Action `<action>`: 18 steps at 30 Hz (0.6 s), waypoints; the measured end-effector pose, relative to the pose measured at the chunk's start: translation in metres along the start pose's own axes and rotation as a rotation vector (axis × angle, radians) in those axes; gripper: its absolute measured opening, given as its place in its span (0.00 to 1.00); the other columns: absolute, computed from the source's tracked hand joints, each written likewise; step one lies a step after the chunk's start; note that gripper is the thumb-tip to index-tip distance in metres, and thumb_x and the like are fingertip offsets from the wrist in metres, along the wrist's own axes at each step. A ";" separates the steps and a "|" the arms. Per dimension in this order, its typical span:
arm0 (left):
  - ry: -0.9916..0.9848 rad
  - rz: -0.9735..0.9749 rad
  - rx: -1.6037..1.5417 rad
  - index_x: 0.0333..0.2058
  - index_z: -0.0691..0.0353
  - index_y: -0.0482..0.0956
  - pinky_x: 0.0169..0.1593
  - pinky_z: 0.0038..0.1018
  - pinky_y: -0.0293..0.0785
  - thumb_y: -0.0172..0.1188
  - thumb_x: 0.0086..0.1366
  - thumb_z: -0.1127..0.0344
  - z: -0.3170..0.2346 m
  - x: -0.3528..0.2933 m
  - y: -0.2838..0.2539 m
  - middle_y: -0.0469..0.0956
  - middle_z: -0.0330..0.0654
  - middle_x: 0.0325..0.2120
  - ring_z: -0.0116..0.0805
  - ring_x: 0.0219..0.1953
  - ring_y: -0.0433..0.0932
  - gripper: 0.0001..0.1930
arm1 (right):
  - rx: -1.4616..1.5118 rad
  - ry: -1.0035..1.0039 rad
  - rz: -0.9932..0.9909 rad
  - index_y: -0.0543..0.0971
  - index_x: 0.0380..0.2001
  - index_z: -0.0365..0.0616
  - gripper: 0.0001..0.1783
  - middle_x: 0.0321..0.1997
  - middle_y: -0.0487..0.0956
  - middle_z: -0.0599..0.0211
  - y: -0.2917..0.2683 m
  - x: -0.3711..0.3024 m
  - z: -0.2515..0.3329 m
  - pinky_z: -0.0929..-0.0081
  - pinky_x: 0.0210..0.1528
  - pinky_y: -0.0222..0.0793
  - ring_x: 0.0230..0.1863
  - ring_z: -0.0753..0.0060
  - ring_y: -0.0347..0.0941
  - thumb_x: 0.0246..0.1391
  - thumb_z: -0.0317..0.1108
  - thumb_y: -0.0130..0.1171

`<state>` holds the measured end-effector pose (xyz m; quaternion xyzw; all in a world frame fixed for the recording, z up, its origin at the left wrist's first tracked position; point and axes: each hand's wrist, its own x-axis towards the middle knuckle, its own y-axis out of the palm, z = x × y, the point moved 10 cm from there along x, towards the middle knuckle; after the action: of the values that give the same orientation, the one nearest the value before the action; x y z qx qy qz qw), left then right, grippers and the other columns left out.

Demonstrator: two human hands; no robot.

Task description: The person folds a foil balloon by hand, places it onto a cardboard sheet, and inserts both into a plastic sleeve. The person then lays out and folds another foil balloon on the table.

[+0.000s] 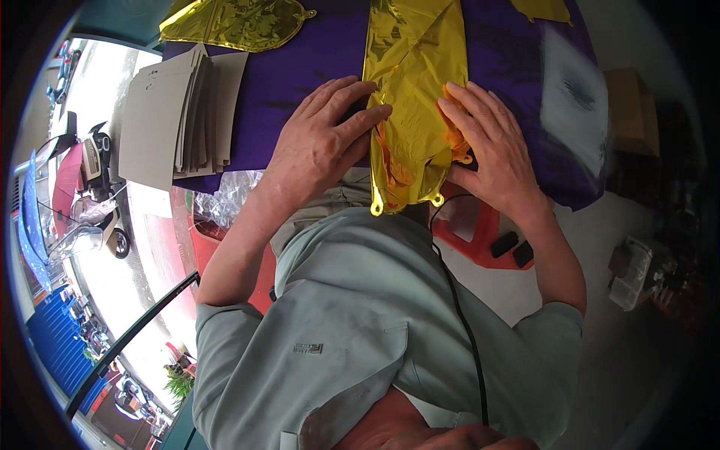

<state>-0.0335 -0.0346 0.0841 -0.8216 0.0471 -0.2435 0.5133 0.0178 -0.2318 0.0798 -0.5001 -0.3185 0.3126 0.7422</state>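
Observation:
A long gold foil balloon (416, 60), flat and creased, lies over a purple cloth (330, 45) and hangs past its near edge. Small tabs stick out at the balloon's lower corners. At its left edge, my left hand (326, 124) has loosely bent fingers, the tips touching the foil. On the right edge rests my right hand (491, 139), fingers stretched and apart, thumb lower down. Orange reflections show in the foil folds beside both hands. The undersides of both hands are hidden.
Left of my left hand stands a stack of grey cardboard sheets (161, 120). Another gold foil piece (240, 22) lies at the far left. A clear plastic packet (574, 97) is at the right, beside a cardboard box (632, 112). A black cable (461, 307) runs down my front.

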 end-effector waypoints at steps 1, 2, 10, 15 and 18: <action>0.001 -0.016 0.000 0.61 0.49 0.85 0.70 0.47 0.77 0.72 0.63 0.70 0.000 0.001 -0.001 0.79 0.43 0.65 0.52 0.69 0.77 0.26 | -0.001 0.003 0.001 0.70 0.78 0.49 0.54 0.83 0.67 0.63 0.000 0.001 0.000 0.48 0.84 0.58 0.84 0.49 0.60 0.47 0.41 0.82; 0.002 -0.032 -0.001 0.60 0.49 0.86 0.69 0.47 0.78 0.72 0.63 0.71 0.001 0.001 -0.002 0.80 0.42 0.64 0.51 0.68 0.78 0.26 | -0.001 0.006 0.002 0.70 0.78 0.49 0.54 0.83 0.68 0.63 0.000 0.001 0.000 0.48 0.84 0.58 0.84 0.49 0.61 0.47 0.40 0.82; -0.015 -0.083 -0.050 0.54 0.52 0.88 0.64 0.42 0.81 0.71 0.64 0.71 0.004 0.009 -0.006 0.85 0.38 0.57 0.47 0.63 0.81 0.19 | 0.024 -0.011 -0.032 0.71 0.78 0.50 0.53 0.82 0.70 0.65 -0.006 0.002 -0.003 0.50 0.83 0.60 0.82 0.51 0.63 0.48 0.37 0.82; -0.010 -0.120 -0.108 0.50 0.58 0.88 0.59 0.40 0.83 0.71 0.67 0.71 0.005 0.019 -0.014 0.87 0.39 0.50 0.47 0.57 0.83 0.14 | 0.097 -0.001 -0.068 0.74 0.74 0.48 0.47 0.80 0.72 0.64 -0.013 0.005 -0.012 0.50 0.82 0.62 0.81 0.52 0.66 0.51 0.37 0.81; -0.033 -0.169 -0.152 0.48 0.61 0.88 0.59 0.40 0.83 0.71 0.68 0.71 0.013 0.018 -0.017 0.88 0.41 0.47 0.48 0.56 0.84 0.11 | 0.158 0.036 -0.090 0.77 0.69 0.45 0.40 0.77 0.75 0.61 -0.015 0.008 -0.020 0.51 0.81 0.63 0.78 0.51 0.69 0.53 0.36 0.81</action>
<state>-0.0144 -0.0218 0.1009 -0.8630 -0.0126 -0.2680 0.4280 0.0408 -0.2407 0.0890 -0.4305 -0.3016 0.2943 0.7982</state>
